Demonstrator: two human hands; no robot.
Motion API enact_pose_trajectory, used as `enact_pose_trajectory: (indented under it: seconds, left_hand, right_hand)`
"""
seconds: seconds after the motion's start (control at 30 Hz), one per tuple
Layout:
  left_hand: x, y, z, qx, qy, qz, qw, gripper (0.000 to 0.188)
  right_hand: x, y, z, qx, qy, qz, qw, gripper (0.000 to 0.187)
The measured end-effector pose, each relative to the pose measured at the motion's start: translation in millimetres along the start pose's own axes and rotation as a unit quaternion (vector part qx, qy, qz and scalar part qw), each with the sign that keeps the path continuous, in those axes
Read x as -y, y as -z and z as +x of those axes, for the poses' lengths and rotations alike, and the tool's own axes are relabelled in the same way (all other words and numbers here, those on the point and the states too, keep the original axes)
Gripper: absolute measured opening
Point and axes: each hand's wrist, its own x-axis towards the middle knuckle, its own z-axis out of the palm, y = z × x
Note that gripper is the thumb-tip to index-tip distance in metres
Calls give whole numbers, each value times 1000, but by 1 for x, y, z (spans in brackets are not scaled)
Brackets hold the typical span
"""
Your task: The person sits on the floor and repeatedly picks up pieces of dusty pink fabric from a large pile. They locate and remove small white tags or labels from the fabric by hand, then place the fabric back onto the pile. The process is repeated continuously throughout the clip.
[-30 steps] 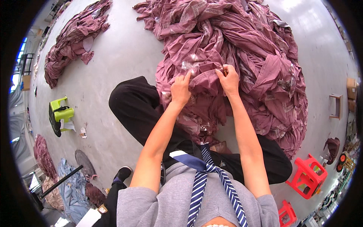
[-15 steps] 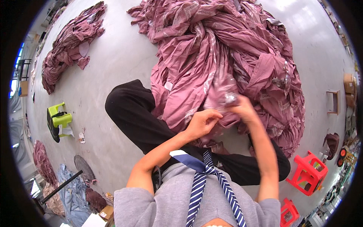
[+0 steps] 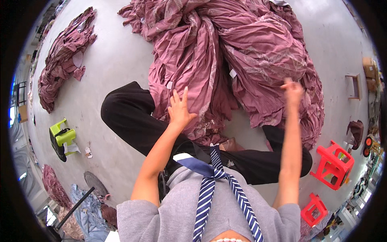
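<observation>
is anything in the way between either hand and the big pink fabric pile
Nothing visible stands between the left hand or the blurred right hand and the pink fabric pile. A small white tag lies on the fabric just beyond the left fingertips.

Cloth heaps (image 3: 258, 48) on the floor (image 3: 115, 60) suggest a textile workshop.

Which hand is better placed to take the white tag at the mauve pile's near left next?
Left, probably. The left hand is open, just below the white tag in the picture. The right hand, blurred, is farther away, over the right side of the mauve pile.
</observation>
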Motion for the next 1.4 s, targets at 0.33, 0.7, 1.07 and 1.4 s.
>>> enact_pose_trajectory:
  seconds: [0.33,0.7,1.07,1.4]
  left_hand:
    - [48,7,35,-45,99,-288,951,40]
    - [21,44,62,160,211,-734,625,30]
    - [-8,67,16,-42,-175,-624,760,58]
    - [-22,42,-29,94,-131,-531,832,52]
  right_hand:
    - [-64,-166,-165,195,-171,-20,966,50]
    - [94,-166,-214,346,75,146,924,47]
    - [152,-75,-127,222,-329,734,551,29]
    - [281,-52,-162,198,-228,713,632,27]
